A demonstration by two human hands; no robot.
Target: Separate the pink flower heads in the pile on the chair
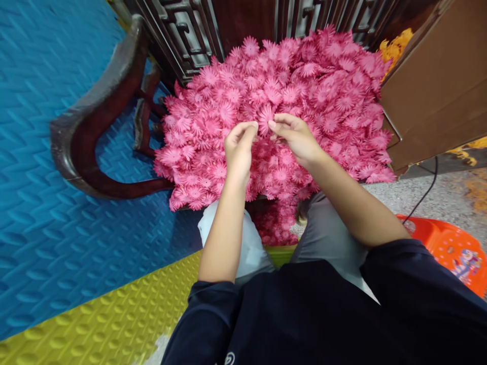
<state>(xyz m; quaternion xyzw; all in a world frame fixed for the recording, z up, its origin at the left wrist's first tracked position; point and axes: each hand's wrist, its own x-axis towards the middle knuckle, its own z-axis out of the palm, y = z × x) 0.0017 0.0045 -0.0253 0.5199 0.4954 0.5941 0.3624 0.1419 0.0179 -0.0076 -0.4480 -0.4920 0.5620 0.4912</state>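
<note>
A pink artificial flower (pixel 265 119) with thin pointed petals is held up between my two hands, over a broad heap of pink artificial flowers (pixel 228 96). My left hand (pixel 240 147) is closed in a pinch, its thumb and fingertips at the flower's left edge. From the other side, my right hand (pixel 296 136) pinches the right edge between thumb and forefinger, with its other fingers curled behind. The heap spreads across a dark wooden seat in front of my knees. More pink flowers (pixel 276 223) lie lower down, between my legs.
A curved dark wooden armrest (pixel 81 147) stands left of the heap, over blue matting (pixel 34 213). Right of it is a cardboard box (pixel 433 86) with orange flowers (pixel 395 48) behind. An orange plastic stool (pixel 452 248) and a black cable (pixel 424 192) are at my right.
</note>
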